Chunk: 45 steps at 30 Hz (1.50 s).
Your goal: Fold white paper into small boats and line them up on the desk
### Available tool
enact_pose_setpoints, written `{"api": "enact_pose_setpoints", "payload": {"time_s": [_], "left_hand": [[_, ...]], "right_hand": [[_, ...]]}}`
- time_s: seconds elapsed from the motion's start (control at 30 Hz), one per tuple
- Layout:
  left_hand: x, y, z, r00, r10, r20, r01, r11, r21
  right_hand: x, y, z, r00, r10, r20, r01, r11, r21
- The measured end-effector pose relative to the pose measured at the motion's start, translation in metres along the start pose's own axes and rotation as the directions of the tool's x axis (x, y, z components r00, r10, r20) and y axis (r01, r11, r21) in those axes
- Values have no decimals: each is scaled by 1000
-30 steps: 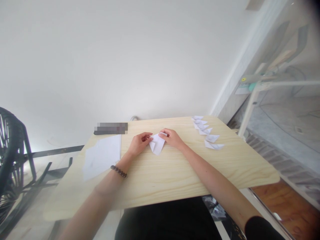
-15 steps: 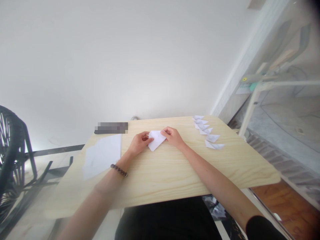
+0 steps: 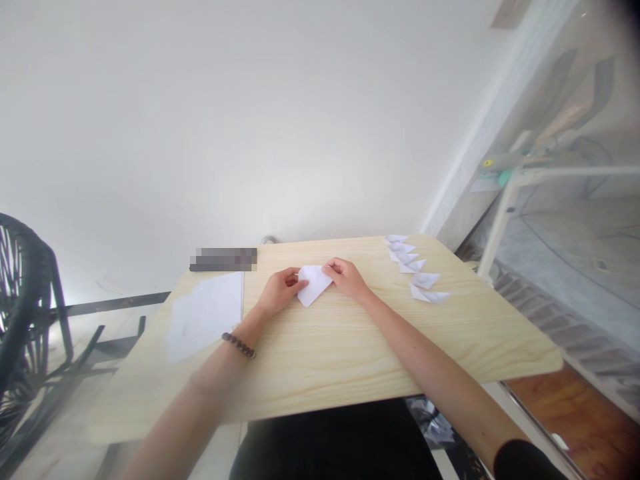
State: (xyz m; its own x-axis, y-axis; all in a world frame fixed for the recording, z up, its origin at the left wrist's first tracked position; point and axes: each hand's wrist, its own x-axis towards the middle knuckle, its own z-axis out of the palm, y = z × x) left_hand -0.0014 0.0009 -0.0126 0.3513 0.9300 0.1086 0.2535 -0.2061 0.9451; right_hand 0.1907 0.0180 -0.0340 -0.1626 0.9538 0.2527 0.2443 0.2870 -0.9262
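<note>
A small folded piece of white paper [image 3: 314, 285] is held between my two hands above the middle of the wooden table [image 3: 310, 360]. My left hand [image 3: 281, 291] pinches its left edge, thumb on the front face. At its upper right corner, my right hand [image 3: 346, 276] grips it between thumb and fingers. The paper tapers to a point at the bottom. Several folded white paper boats [image 3: 412, 266] stand in a row on the right of the table, apart from my right hand.
White paper sheets [image 3: 206, 315] lie on the left of the table, below a dark blurred-out object [image 3: 223, 260]. A white wall [image 3: 300, 133] rises behind the table. To the left is a dark woven chair [image 3: 30, 293]; a white metal frame [image 3: 500, 227] stands at right.
Everything sits slightly lower in view, as the camera has tilted a little. Both hands keep the same grip on the folded paper.
</note>
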Motion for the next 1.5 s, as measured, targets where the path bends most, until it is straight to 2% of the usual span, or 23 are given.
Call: {"api": "enact_pose_setpoints", "payload": {"time_s": [0.93,1.13,1.23,1.5], "left_hand": [[1,-4,-1,998,-25,55,28,998,-61],[1,-5,-1,999,9,52,-7,999,-43],[1,-5,0,999,24,21,-23,1000,-11],[3,-10,1,986,92,-142,-69,984,162]], "right_hand": [[-1,-1,1,1000,5,0,-5,1000,-10],[-1,-1,1,1000,2,3,-2,1000,-24],[-1,-1,1,1000,12,14,-12,1000,-13],[-2,-8,1,1000,23,19,-24,999,25]]}}
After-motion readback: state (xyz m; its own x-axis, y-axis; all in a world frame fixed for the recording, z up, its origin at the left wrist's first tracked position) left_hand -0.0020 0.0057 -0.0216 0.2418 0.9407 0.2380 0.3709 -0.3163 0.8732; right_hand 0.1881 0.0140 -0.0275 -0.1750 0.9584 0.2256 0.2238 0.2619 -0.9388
